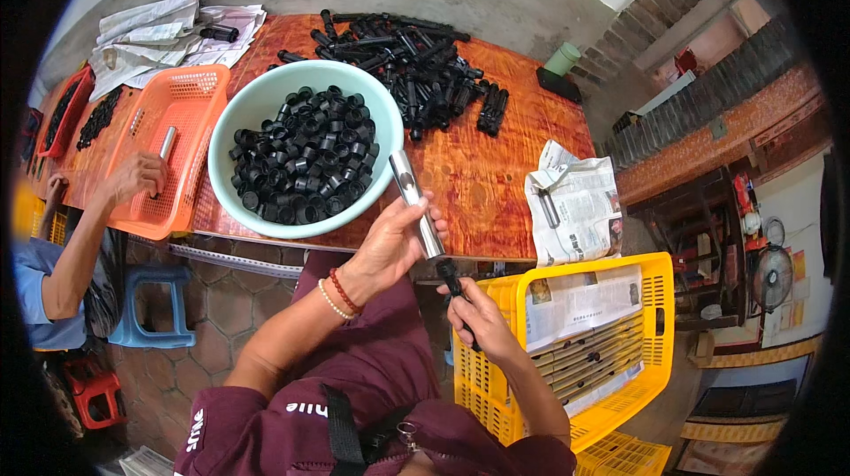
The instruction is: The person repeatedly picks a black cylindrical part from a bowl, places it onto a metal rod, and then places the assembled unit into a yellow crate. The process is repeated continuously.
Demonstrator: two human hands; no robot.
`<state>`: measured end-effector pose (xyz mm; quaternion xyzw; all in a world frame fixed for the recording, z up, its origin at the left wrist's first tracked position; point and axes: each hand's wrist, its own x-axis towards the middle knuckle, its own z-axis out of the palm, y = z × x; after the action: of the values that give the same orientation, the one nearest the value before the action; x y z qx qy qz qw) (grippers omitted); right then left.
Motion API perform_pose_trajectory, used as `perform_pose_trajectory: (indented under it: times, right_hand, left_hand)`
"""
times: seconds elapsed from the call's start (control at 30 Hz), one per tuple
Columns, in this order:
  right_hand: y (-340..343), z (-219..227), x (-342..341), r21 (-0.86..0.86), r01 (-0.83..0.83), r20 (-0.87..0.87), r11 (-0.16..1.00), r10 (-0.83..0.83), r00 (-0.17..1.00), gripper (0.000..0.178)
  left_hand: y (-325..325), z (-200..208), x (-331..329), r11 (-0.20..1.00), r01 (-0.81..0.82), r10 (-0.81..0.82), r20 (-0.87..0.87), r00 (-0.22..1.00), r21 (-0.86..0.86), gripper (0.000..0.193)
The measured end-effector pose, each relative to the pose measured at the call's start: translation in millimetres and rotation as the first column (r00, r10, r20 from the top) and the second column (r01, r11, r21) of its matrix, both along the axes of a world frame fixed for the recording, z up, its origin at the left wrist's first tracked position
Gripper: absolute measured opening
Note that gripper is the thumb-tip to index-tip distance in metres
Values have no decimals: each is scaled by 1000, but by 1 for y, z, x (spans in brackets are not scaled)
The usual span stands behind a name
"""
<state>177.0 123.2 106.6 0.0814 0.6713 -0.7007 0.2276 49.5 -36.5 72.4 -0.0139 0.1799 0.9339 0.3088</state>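
The left hand [396, 241] has its grip curled round a silver metal tube [403, 170], held slanting beside the pale basin [382, 188] of black caps [305, 157]. The right hand's grip [481, 317] closes round a black rod [450, 278] by the tube's lower end.

A glossy red-brown table [478, 175] bears an orange basket [190, 91], a pale bowl [266, 91], heaped black tubes [425, 64] and newspaper [580, 210] at its right end.

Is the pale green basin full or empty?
Partly full: small black pieces are heaped across the basin, but bare inner wall shows around much of the heap.
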Motion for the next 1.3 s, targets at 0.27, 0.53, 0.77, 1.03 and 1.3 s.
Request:
perform_pose_trajectory:
  times: [0.27,0.53,0.77,1.03,1.3]
  right_hand:
    - [-13,0,-7,-27,20,56,999,-19,998,35]
    - [-19,3,-16,-158,95,147,983,-72,987,35]
    - [-24,-3,-24,-138,118,65,983,-110,992,26]
    - [-25,-13,-24,-78,82,28,994,-80,996,29]
    - [-27,-21,-24,64,167,-19,984,-166,986,25]
  left_hand:
    - [5,-2,7,1000,-4,3,45,999,23,23]
    - [10,7,19,982,-33,9,-131,991,-186,30]
    - [7,8,19,978,-33,-12,-210,978,-206,31]
    - [2,2,17,972,-29,-19,-200,980,-234,32]
    - [9,-7,19,982,0,-47,-241,969,-191,30]
